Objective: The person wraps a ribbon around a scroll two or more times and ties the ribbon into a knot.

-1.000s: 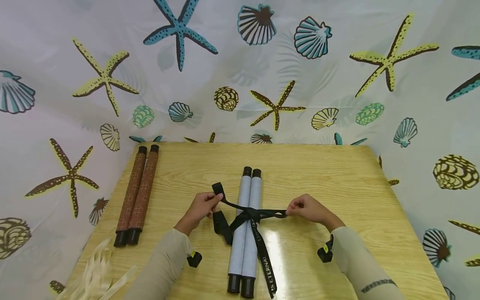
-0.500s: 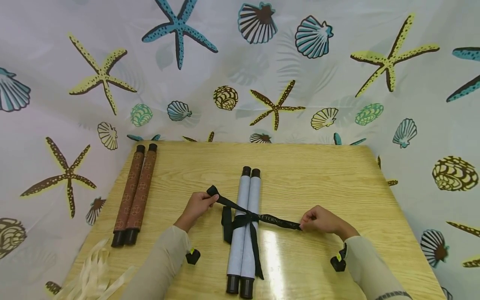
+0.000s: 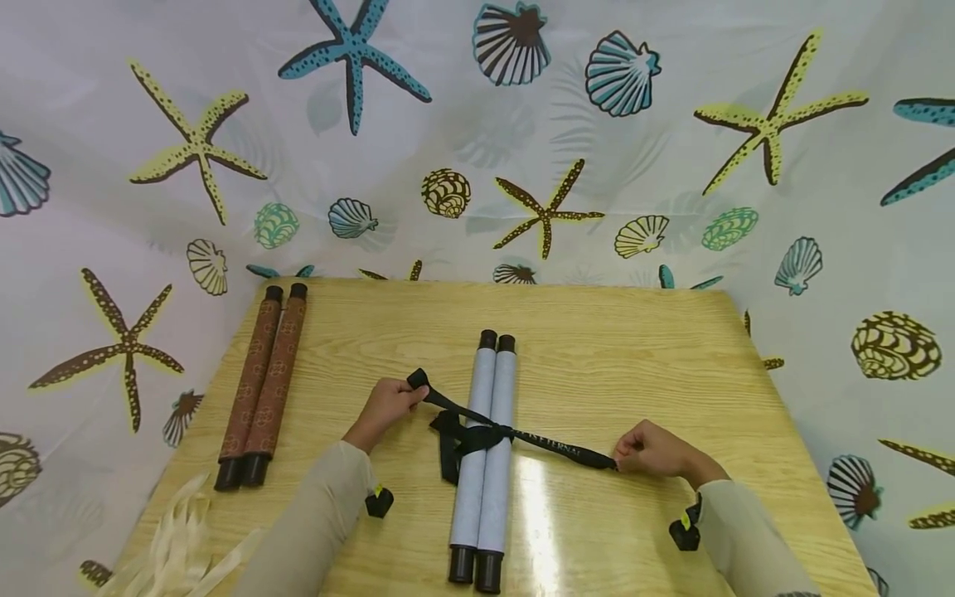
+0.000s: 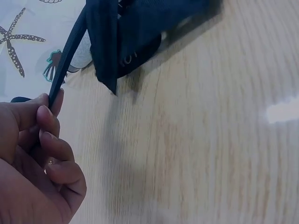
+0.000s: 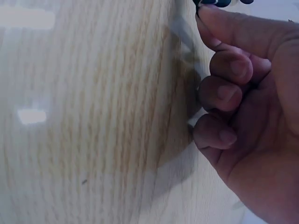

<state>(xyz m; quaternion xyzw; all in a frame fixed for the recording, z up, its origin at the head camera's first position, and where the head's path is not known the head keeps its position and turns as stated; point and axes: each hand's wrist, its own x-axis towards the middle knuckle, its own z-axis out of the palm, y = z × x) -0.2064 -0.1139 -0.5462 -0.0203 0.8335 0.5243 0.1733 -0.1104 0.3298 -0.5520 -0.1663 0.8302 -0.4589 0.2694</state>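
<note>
A pair of pale blue scroll rolls (image 3: 468, 489) with black end caps lies side by side on the table. Around their middle runs a black ribbon (image 3: 552, 444) with pale lettering. My left hand (image 3: 385, 408) pinches one stretch of it left of the rolls, a short end sticking up past the fingers. To the right, my right hand (image 3: 656, 452) pinches the other end, low over the table. Between both hands the ribbon is drawn nearly straight across the rolls. Black loops hang at the rolls' left side, seen close in the left wrist view as folded ribbon (image 4: 105, 44).
Two brown patterned scroll rolls (image 3: 254, 398) with black caps lie at the table's left. Cream ribbons (image 3: 179, 547) are heaped at the near left corner. A curtain (image 3: 418, 108) printed with shells and starfish surrounds the wooden table (image 3: 597, 348).
My right hand has moved right and toward me, drawing the ribbon out. The tail that hung down over the rolls is gone from there. My left hand has shifted slightly left.
</note>
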